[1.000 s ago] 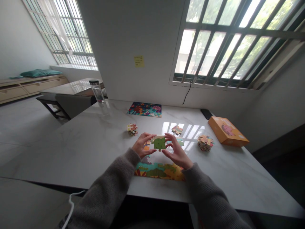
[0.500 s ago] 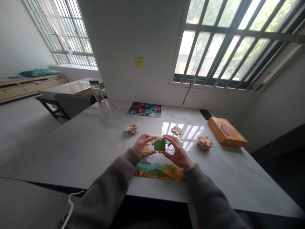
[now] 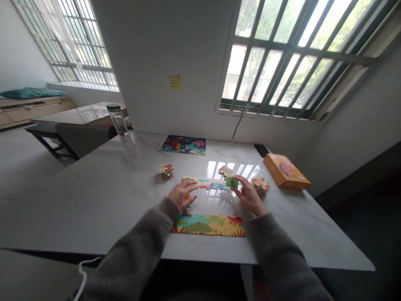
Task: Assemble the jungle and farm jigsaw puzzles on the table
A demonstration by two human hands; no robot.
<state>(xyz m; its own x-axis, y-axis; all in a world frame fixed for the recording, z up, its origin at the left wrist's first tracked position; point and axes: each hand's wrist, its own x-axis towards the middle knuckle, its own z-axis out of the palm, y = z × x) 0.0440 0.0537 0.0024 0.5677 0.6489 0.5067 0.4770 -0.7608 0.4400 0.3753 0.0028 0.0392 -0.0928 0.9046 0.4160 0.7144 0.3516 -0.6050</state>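
The left hand (image 3: pixel 182 195) hides part of the puzzle (image 3: pixel 208 225) at its left side; the right hand (image 3: pixel 238 185) covers some edge of the green piece (image 3: pixel 231 182). Below the desk's (image 3: pixel 94 200) near edge, the cable (image 3: pixel 82 274) is cut off. The note's (image 3: pixel 176 82) writing is too small for reading.

"What sort of place is this?"

"A furnished room in daylight; whether it is a home or an office, I can't tell."

"What shows it?"

"A barred window (image 3: pixel 275 54) at right, a white curtain (image 3: pixel 59 33) at another window (image 3: pixel 89 39), a yellow note (image 3: pixel 176 82) on the wall (image 3: pixel 150 42)."

"And the furniture?"

"A marble-patterned table (image 3: pixel 94 196), a second table (image 3: pixel 73 113) beyond, and a low wooden drawer unit (image 3: pixel 34 110) with a green cushion (image 3: pixel 31 93) on top."

"Anything homely?"

"Puzzle pieces (image 3: pixel 209 225) and a clear bottle (image 3: pixel 118 122) on the marble-patterned table."
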